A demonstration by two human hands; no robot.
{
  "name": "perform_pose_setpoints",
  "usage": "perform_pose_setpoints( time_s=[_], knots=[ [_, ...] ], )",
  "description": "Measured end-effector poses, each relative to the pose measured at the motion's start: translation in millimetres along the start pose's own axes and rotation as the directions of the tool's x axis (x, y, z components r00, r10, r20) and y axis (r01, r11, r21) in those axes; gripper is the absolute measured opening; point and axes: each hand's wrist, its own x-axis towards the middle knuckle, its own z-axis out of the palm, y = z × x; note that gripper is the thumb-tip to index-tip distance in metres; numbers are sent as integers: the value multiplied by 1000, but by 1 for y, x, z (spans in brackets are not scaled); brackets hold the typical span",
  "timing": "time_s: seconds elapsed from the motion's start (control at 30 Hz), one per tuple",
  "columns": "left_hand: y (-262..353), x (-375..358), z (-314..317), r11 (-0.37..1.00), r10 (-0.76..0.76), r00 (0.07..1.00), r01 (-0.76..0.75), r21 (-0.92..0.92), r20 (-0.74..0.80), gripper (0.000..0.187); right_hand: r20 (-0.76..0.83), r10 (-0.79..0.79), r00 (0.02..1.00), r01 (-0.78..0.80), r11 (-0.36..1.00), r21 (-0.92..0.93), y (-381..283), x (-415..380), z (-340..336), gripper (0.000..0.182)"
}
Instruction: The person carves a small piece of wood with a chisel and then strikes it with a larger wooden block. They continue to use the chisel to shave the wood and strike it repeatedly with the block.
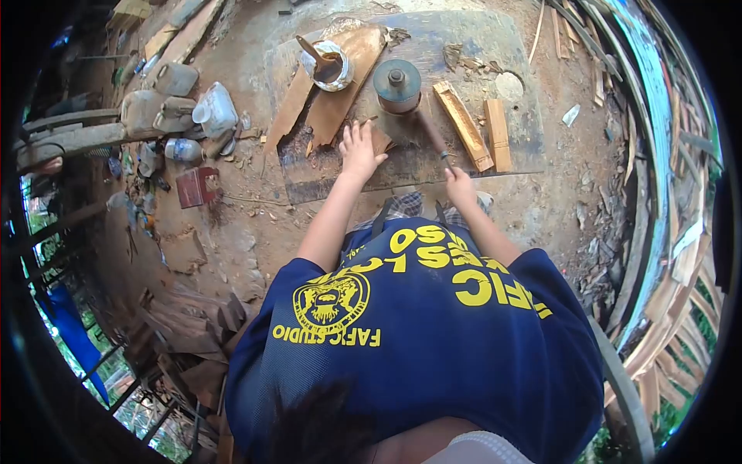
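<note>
My left hand [359, 152] lies with fingers spread over a small brown wood piece [380, 141] on the worn board [332, 172]. My right hand [461, 189] is closed around the near end of a brown handle [433, 133]. That handle runs away from me to the lower side of a round grey-green cylinder [397, 87] with a knob on top, and together they look like a mallet. Right of the handle lie a carved wooden block [464, 126] and a plainer wooden block [498, 135].
Beyond my left hand, a white tub [338, 83] of brown stuff with a brush [310, 49] stands on wood planks [363, 58]. Plastic jugs [217, 110] and a dark red box [198, 187] sit at left. Timber strips [653, 100] line the right side.
</note>
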Motion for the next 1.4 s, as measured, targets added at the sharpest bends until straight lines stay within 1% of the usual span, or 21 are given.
perform_pose_setpoints(
  time_s=[0.07,0.13,0.17,0.2,0.27,0.3,0.33,0.4,0.47,0.57,0.6,0.67,0.73,0.8,0.87,1.03,1.07,1.13,1.27,1.33,1.4],
  knots=[
    [-12,7,4,998,-23,998,26,-57,57,109,-108,39,993,-38,999,11,14,12,6,31],
    [-16,14,-3,952,-220,915,278,-130,339,117,-292,-44,955,85,988,129,28,27,14,29],
    [-19,17,2,935,-287,888,341,-96,359,121,-313,-8,950,108,946,304,34,38,25,30],
    [-23,18,8,940,-278,889,330,-87,365,121,-317,8,949,97,945,313,30,41,23,30],
    [-29,15,17,923,-225,847,343,-172,481,119,-417,-73,906,104,993,51,7,33,10,37],
    [-30,9,19,918,-131,892,274,-288,432,114,-418,-63,906,97,994,60,-9,26,4,37],
    [-27,2,13,922,-128,891,269,-280,435,114,-345,-74,936,71,997,-20,-26,19,-3,40],
    [-7,-12,-12,781,20,947,186,-596,321,110,-272,-69,960,45,994,-95,-53,6,-15,43],
    [10,-22,-29,767,23,960,161,-621,278,106,-14,-302,953,299,936,188,-72,-4,-27,51],
    [25,-31,-44,637,183,973,-7,-771,142,104,108,-389,915,351,899,263,-103,-18,-42,55],
    [32,-34,-55,642,180,974,-10,-767,138,104,105,-395,913,357,895,268,-111,-20,-50,55],
    [47,-39,-81,585,251,913,123,-802,323,102,133,-308,942,292,948,125,-120,-23,-61,52],
    [41,-42,-54,512,237,903,198,-836,358,99,0,-386,923,384,918,102,-120,-22,-62,53],
    [41,-44,-37,168,280,923,222,-960,263,90,-3,-353,936,352,934,66,-126,-27,-75,54],
    [53,-48,-32,84,212,934,274,-958,286,76,16,-314,949,312,947,70,-130,-38,-79,56],
    [92,-54,-46,-51,42,979,202,-978,200,49,-176,-145,974,171,974,146,-117,-27,-68,52],
    [96,-54,-46,-51,41,979,204,-978,202,49,-174,-144,974,170,974,147,-113,-22,-62,52],
    [102,-55,-41,-247,-25,967,241,-939,255,46,-408,-158,899,314,882,351,-108,-16,-53,51],
    [96,-42,-32,-235,-132,970,167,-958,202,45,-461,-121,879,324,860,394,-104,-12,-62,48],
    [55,-22,-27,-668,-308,696,328,-668,649,47,-411,56,910,154,875,459,-99,-10,-92,46],
    [10,-21,-10,-629,-396,650,322,-707,648,53,-501,-28,865,264,875,405,-70,17,-94,43]
  ],
)
